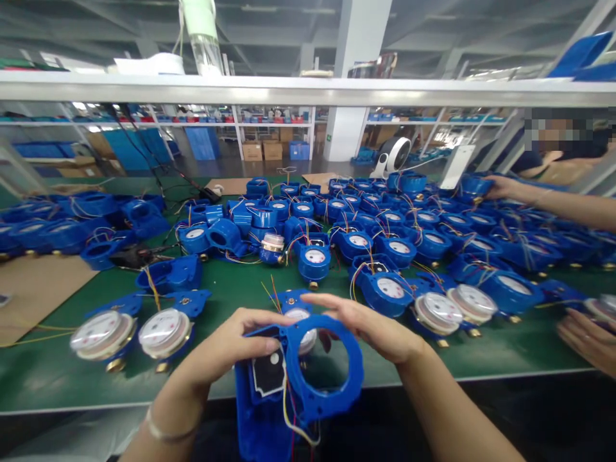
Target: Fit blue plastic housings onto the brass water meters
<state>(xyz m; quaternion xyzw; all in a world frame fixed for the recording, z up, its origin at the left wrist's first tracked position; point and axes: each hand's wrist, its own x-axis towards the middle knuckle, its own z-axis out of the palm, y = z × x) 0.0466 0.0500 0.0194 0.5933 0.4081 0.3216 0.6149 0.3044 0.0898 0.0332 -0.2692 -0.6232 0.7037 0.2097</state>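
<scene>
From the head view, the left hand [235, 343] curls its fingers around the left edge of a blue plastic meter housing with a round opening [301, 385], held upright over the near edge of the green-topped table [240, 282]. The right hand [373, 327] lies flat on the housing's upper rim, fingers stretched out. Thin coloured wires [293, 420] hang from the housing. Just behind it stands a blue water meter with a white dial [296, 311]. At the right, another person's hand [584, 337] rests near more meters.
</scene>
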